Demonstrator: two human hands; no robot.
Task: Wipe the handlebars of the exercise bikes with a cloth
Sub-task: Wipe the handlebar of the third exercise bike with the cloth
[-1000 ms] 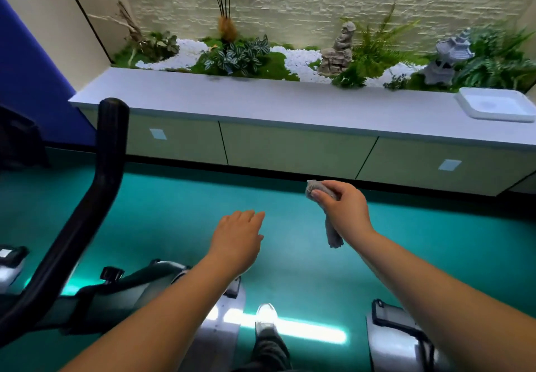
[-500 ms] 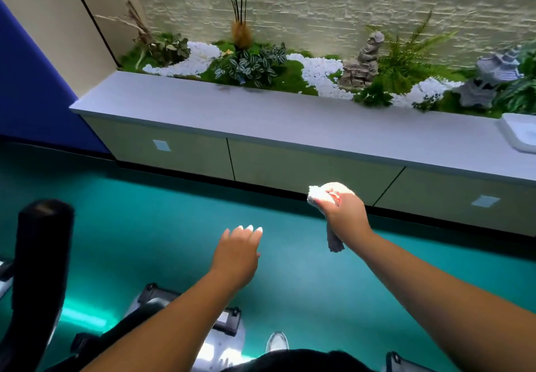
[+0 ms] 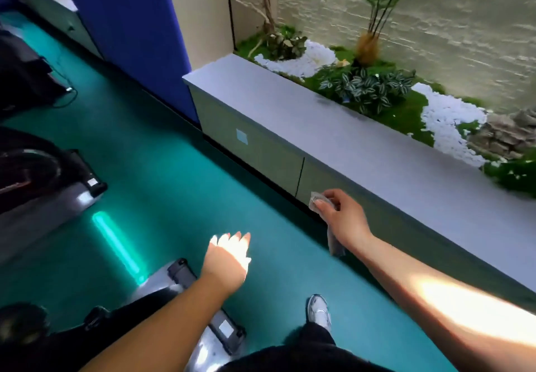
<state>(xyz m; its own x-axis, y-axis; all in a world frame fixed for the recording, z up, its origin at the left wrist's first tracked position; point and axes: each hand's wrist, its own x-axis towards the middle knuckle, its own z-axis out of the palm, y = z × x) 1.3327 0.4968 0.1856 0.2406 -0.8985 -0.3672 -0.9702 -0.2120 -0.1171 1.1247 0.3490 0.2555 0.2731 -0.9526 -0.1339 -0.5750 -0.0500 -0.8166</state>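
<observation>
My right hand (image 3: 343,217) grips a small grey cloth (image 3: 334,242), which hangs down below the fist in front of the low cabinet. My left hand (image 3: 227,258) hovers palm down with straight fingers over the teal floor and holds nothing. The silver-and-black base of one exercise bike (image 3: 208,313) lies under my left forearm. A second bike's base (image 3: 49,186) stands at the left edge. No handlebar is in view.
A long grey cabinet (image 3: 333,142) runs diagonally along the right, with plants and white pebbles (image 3: 362,87) behind it. A blue wall panel (image 3: 130,29) stands at the back. A glowing green strip (image 3: 116,244) lies on the floor. My white shoe (image 3: 319,310) is on the floor below.
The view has swung left; the cabinet now runs diagonally and the black handlebar has left the frame. Both hands keep their pose, the right still holding the cloth.
</observation>
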